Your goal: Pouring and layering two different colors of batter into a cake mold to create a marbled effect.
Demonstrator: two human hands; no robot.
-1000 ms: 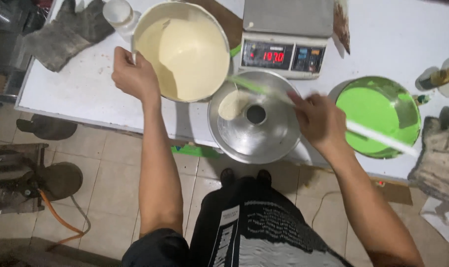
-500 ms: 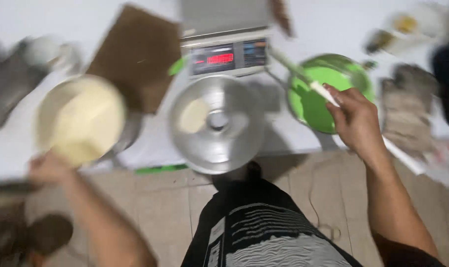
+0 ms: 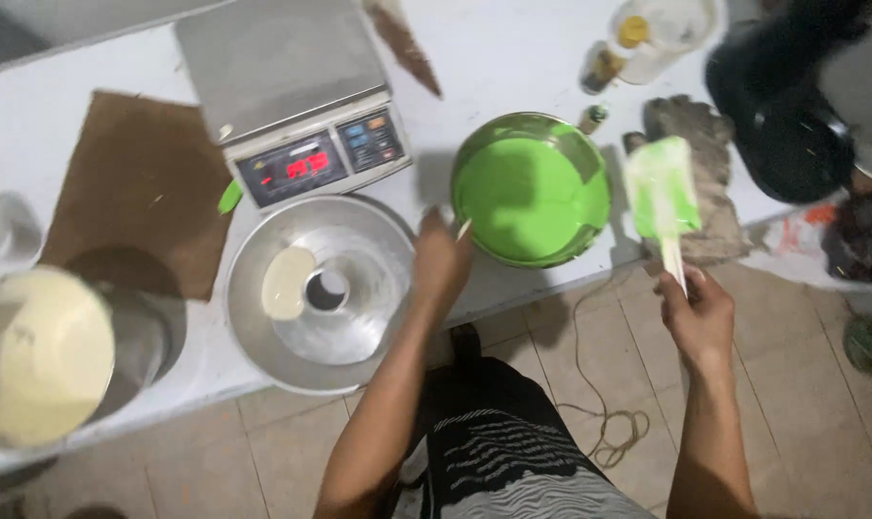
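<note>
left hand (image 3: pixel 442 261): fingers curled at near rim of green-batter bowl (image 3: pixel 532 187), grip unclear | right hand (image 3: pixel 697 312): closed on spatula (image 3: pixel 663 197) handle

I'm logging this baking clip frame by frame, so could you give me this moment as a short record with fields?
left hand: at the near rim of the green batter bowl
right hand: holds a green spatula upright, off the table edge
ring cake pan: on white table, one pale batter patch inside
cream batter bowl: far left, blurred
scale: behind the pan
</note>
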